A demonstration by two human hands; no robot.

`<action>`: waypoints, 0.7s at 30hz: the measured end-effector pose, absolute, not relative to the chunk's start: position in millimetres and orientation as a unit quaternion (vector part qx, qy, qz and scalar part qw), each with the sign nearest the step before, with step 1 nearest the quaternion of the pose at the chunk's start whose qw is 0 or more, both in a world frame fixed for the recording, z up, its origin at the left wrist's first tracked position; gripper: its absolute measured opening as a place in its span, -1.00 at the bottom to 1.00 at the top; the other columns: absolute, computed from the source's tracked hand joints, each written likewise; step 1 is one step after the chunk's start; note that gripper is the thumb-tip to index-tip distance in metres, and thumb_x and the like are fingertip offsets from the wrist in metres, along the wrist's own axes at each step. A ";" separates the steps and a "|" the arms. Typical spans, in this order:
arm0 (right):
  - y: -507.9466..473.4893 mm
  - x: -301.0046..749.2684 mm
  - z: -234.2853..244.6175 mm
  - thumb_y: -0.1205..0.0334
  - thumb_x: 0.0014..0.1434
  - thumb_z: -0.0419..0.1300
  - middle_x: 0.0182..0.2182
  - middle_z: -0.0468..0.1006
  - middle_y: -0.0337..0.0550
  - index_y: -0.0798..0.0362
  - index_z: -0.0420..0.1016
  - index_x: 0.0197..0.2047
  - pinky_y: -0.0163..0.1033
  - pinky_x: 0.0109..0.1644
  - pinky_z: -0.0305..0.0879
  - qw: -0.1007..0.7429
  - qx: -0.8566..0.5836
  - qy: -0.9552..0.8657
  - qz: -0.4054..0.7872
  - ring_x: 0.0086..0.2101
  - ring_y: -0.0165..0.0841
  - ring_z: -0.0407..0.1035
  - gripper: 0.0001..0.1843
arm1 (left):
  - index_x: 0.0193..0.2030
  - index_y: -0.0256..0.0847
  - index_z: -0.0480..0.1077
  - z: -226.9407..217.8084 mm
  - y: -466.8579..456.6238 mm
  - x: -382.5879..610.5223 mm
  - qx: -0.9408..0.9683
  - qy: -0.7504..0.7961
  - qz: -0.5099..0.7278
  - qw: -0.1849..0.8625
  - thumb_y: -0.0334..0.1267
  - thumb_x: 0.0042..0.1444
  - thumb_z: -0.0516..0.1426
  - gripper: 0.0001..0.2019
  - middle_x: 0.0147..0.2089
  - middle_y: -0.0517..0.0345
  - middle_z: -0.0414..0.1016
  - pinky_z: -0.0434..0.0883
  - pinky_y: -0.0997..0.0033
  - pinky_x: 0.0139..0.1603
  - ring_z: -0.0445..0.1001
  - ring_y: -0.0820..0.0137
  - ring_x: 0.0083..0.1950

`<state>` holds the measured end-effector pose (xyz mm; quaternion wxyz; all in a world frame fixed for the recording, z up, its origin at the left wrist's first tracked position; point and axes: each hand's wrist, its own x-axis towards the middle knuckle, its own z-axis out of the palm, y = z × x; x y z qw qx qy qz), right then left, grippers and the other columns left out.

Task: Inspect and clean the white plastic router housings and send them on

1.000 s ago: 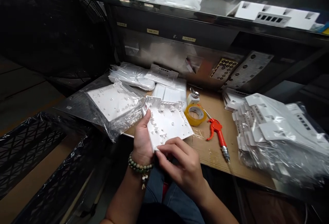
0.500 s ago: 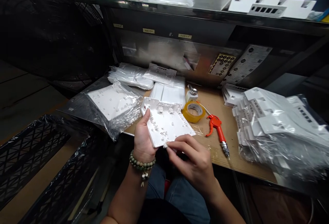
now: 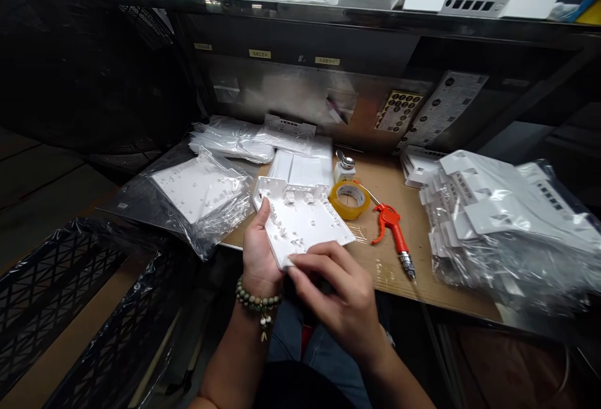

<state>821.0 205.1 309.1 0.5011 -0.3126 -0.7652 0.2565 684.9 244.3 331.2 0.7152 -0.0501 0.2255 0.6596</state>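
Observation:
A white moulded plastic panel (image 3: 303,220) with small ribs and clips is held over the front edge of the workbench. My left hand (image 3: 257,252), with a bead bracelet at the wrist, grips its left edge, thumb lying along the side. My right hand (image 3: 339,290) pinches the panel's near edge between thumb and fingers. Just behind the panel lie a roll of yellow tape (image 3: 348,199) and a red air blow gun (image 3: 392,228).
A bagged white panel (image 3: 200,191) lies to the left, more bagged parts (image 3: 235,139) behind it. A large heap of bagged white parts (image 3: 507,221) fills the right. A small bottle (image 3: 345,168) stands by the tape. Black crates (image 3: 61,296) sit lower left; a shelf (image 3: 375,17) runs overhead.
My right hand's fingers have slid left along the panel's near edge toward its corner. The left hand keeps its grip; the view has shifted slightly.

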 end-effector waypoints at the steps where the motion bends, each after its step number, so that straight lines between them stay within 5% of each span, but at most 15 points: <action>1: 203.5 818.0 308.0 0.36 0.31 0.29 -0.26 0.57 -0.13 0.02 0.60 -0.03 -0.29 -0.24 0.49 0.500 -0.306 -0.767 0.261 -0.31 -0.38 0.51 -0.82 | 0.45 -0.35 0.22 330.6 243.6 686.3 -0.043 0.219 0.652 0.725 0.06 0.45 -0.12 -0.37 0.25 -0.29 0.54 0.30 -0.18 0.41 0.50 -0.07 0.29; 6: 212.8 835.3 295.1 0.35 0.32 0.26 -0.29 0.57 -0.16 -0.01 0.61 -0.09 -0.27 -0.26 0.47 0.471 -0.332 -0.779 0.246 -0.34 -0.38 0.50 -0.87 | 0.49 -0.29 0.15 324.4 243.8 676.7 -0.006 0.198 0.667 0.718 0.07 0.46 -0.15 -0.36 0.30 -0.27 0.50 0.22 -0.25 0.44 0.41 -0.09 0.37; 10: 233.9 886.5 285.4 0.28 0.29 0.32 -0.26 0.57 -0.15 -0.08 0.64 -0.13 -0.19 -0.24 0.47 0.526 -0.451 -0.696 0.191 -0.30 -0.31 0.49 -0.90 | 0.52 -0.25 0.11 312.9 240.2 649.2 0.018 0.186 0.674 0.714 0.10 0.46 -0.18 -0.35 0.36 -0.22 0.44 0.07 -0.29 0.49 0.24 -0.08 0.47; 15: 236.8 923.1 282.7 0.25 0.31 0.31 -0.22 0.56 -0.14 -0.09 0.65 -0.11 -0.16 -0.21 0.49 0.557 -0.500 -0.649 0.140 -0.23 -0.29 0.50 -0.89 | 0.45 0.03 0.25 291.1 228.5 625.5 0.091 0.111 0.659 0.738 0.14 0.41 -0.02 -0.44 0.35 0.14 0.45 -0.07 -0.29 0.49 0.10 -0.03 0.53; 21: 232.9 914.2 274.8 0.32 0.33 0.28 -0.21 0.55 -0.15 -0.04 0.64 -0.07 -0.20 -0.17 0.48 0.522 -0.481 -0.688 0.152 -0.28 -0.37 0.48 -0.85 | 0.50 0.28 0.06 281.4 223.1 628.6 0.079 0.111 0.670 0.730 0.12 0.41 0.02 -0.45 0.33 0.37 0.42 -0.03 -0.11 0.53 0.04 0.11 0.54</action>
